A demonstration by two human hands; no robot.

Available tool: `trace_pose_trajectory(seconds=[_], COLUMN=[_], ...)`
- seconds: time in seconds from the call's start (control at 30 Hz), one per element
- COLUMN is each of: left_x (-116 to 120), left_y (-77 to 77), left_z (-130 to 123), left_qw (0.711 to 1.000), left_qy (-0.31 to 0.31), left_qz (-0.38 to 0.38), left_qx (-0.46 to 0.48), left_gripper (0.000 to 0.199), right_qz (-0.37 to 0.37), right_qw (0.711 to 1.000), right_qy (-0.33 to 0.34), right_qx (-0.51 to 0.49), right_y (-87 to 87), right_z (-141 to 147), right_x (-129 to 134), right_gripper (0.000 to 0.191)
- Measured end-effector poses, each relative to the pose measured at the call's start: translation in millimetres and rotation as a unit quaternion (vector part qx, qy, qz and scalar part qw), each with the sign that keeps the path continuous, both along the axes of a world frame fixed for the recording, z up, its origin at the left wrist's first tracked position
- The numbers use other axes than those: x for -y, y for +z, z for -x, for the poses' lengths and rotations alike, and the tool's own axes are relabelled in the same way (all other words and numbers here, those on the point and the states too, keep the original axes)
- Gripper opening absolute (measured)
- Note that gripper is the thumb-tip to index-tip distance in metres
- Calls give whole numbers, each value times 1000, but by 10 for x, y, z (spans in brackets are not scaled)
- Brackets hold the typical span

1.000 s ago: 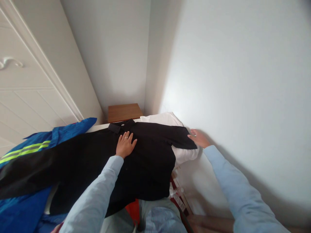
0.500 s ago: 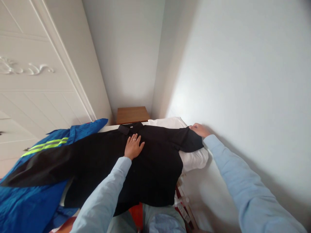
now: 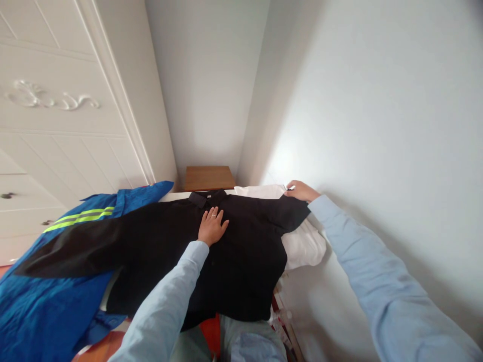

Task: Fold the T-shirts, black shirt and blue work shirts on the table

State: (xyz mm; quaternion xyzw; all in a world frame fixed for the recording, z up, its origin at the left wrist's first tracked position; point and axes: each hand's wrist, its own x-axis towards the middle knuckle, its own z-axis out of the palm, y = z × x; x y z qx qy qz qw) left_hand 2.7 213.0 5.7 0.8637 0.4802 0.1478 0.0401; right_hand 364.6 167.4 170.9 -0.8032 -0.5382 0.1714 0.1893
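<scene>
Shirt (image 3: 249, 261), black and collared, lies spread beneath the left hand (image 3: 212, 229), which rests flat and fairly wide (it wears a ring (image 3: 214, 216)); the right hand (image 3: 302, 191), narrowed, pinches the edge of the near sleeve (image 3: 292, 213); pulling too hard there, with little left-hand pressure, could skew the shirt or drag the white cloth (image 3: 305, 245) just below the right hand.

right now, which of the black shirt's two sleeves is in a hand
The sleeve at picture right, its edge pinched by the right hand; the other sleeve stretches left over the blue garment, with no hand on it.
</scene>
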Motion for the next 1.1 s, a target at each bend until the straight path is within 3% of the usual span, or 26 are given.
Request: trace_pose_trajectory(seconds=[0.03,0.1,0.17,0.23,0.33,0.47,0.63,0.77,0.83,0.93,1.1], left_x=[-1,0,4,8,10,0,-6,3,7,5,-26], left_y=[-2,-4,-4,-5,-9,-12,14,35,34,16,-20], left_z=[0,1,1,0,-6,-10,10,19,14,1,1], left_qw=[1000,1000,1000,1000,1000,1000,999,998,999,999,991], left_qy=[-1,-1,2,5,6,8,1,-8,-5,-2,-5], left_qz=[2,6,8,9,13,2,32,53,49,39,48], left_qx=[2,7,7,6,4,11,39,22,8,8,128], left_gripper=[62,62,61,61,61,61,69,80,80,75,52], right_qz=[15,73,82,48,39,61,27,64,67,10,-78], right_qw=[998,960,926,924,940,970,935,930,935,940,925], right_qy=[41,140,162,135,119,195,339,322,303,290,326], right_qx=[-52,-231,-332,-355,-317,-132,97,162,173,181,179], right_y=[45,146,249,309,213,-261,-960,-1327,-1412,-1416,-1321], right_z=[201,595,877,983,894,742,736,623,562,593,1044], right_x=[-6,1,11,7,-8,40,189,280,303,291,139], right_gripper=[49,72,85,82,66,61,67,74,75,75,74])
